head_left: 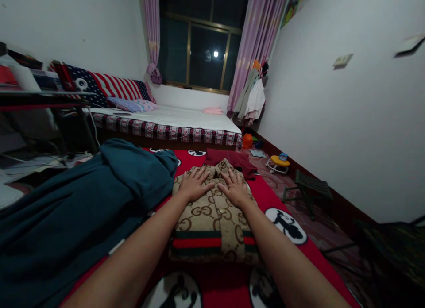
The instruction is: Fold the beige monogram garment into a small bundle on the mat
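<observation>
A tan patterned jacket [202, 210] with a green and red stripe lies folded into a compact block on the red cloth [221, 277]. Flat on its upper left part, near the collar, rests my left hand [195, 184], fingers spread. My right hand [236, 189] lies on the upper right part, its fingers also stretched out. Neither hand grips anything. Beyond the jacket is a dark red garment [229, 159], partly hidden by it. To the left spreads a large teal garment [99, 188].
A bed [179, 115] stands under the window. At left is a desk [40, 95] with items on it. On the right floor stand a folding stool [312, 186], a small yellow seat [280, 161] and a dark chair [395, 246]. Clothes [254, 98] hang by the curtain.
</observation>
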Motion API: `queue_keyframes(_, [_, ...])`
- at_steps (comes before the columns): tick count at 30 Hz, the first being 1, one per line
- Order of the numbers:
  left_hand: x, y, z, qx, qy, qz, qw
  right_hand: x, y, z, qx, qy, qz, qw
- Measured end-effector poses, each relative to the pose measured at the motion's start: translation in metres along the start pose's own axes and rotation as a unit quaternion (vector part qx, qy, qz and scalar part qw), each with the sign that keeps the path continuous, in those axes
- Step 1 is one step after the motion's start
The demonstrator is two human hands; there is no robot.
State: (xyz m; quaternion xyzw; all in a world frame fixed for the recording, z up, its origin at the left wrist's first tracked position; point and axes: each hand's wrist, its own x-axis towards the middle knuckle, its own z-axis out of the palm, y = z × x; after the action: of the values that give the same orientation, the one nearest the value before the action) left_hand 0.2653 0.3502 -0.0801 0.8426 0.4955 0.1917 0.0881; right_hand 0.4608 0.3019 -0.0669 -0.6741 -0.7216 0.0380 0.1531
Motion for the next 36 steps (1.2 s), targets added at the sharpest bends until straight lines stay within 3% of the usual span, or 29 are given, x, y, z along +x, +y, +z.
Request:
queue_keyframes(4, [0.0,-0.013,0.001,-0.001,0.004,-0.009,1.0,-0.007,0.011,0.002,-0.003,-0.013,0.006,1.0])
queue_keyframes(7, [-0.011,-0.022,-0.002,0.035,-0.002,-0.057,0.998,-0.021,0.019,-0.002,0.011,-0.049,0.039,0.998])
queue_keyframes(12, [-0.049,-0.032,-0.001,0.088,-0.019,-0.096,0.991,-0.057,0.036,-0.005,0.012,-0.111,0.072,0.991])
queue_keyframes(15, [-0.083,-0.031,0.001,0.082,-0.022,-0.091,0.992,-0.083,0.039,-0.007,-0.017,-0.109,0.071,0.991])
queue_keyframes(19, [-0.13,-0.021,-0.011,0.008,-0.045,-0.09,0.995,-0.117,0.032,-0.017,-0.021,-0.062,0.05,0.997])
queue_keyframes(21, [-0.148,-0.011,-0.023,-0.056,-0.055,-0.11,0.991,-0.132,0.028,-0.023,0.006,-0.039,0.073,0.997])
queue_keyframes(25, [-0.167,0.02,-0.038,-0.158,0.006,-0.144,0.977,-0.157,0.023,-0.031,0.073,-0.001,0.126,0.989])
queue_keyframes(29, [-0.176,0.047,-0.024,-0.08,0.047,-0.126,0.988,-0.171,0.02,-0.029,0.095,0.027,0.103,0.99])
queue_keyframes(32, [-0.181,0.053,-0.009,0.005,0.06,-0.116,0.991,-0.171,0.021,-0.026,0.112,0.05,0.103,0.987])
queue_keyframes(36, [-0.185,0.052,-0.008,-0.072,0.091,-0.14,0.983,-0.168,0.019,-0.028,0.25,0.066,0.183,0.948])
